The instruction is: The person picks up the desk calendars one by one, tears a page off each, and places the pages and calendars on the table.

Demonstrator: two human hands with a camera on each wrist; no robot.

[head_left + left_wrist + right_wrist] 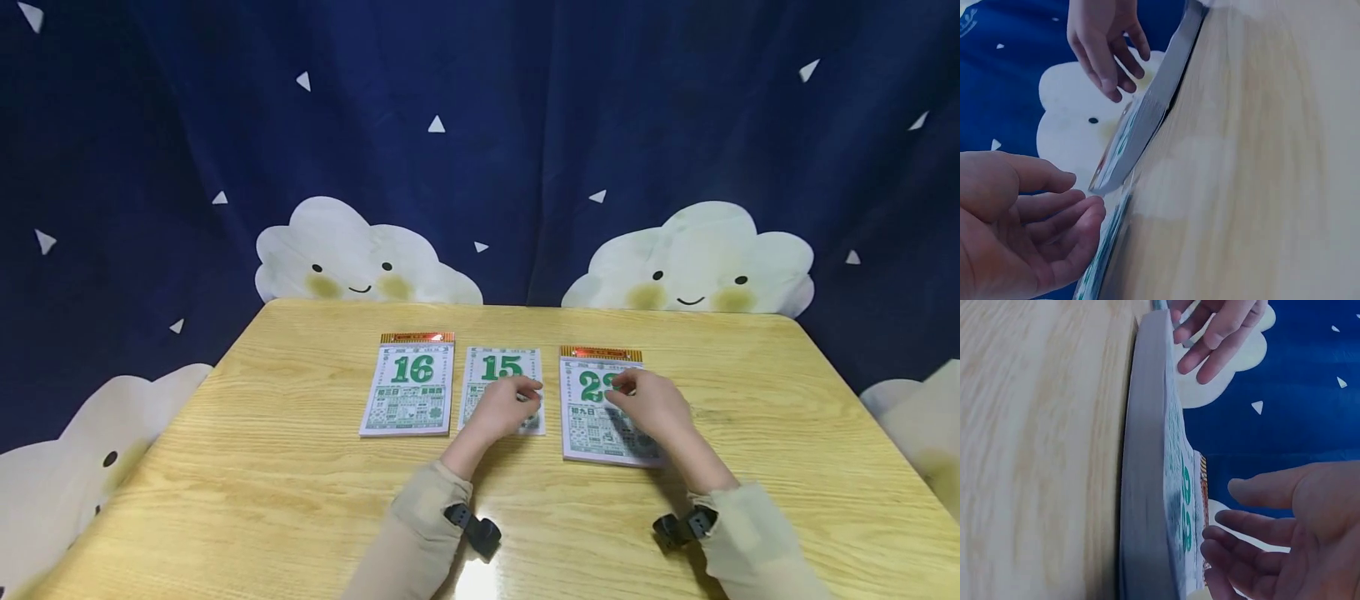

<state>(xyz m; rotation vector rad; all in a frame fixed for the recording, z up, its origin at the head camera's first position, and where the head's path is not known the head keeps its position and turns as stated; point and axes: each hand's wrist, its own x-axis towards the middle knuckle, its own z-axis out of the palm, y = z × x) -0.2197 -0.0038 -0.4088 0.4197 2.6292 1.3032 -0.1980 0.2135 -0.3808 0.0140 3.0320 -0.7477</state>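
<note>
My left hand hovers over a loose calendar sheet printed with a green 15, its fingers loosely bent and holding nothing. To the right, a thick tear-off calendar has a red and gold top strip. Its green number starts with 2; the second digit is partly covered. Above that calendar floats my right hand, also relaxed, with a gap between thumb and fingers in the right wrist view. Another tear-off calendar, showing a green 16, lies left of the sheet.
The three papers lie in a row on a light wooden table with rounded far corners. Behind it hangs a dark blue curtain with white triangles and smiling clouds. A black camera is strapped on each wrist, over beige sleeves.
</note>
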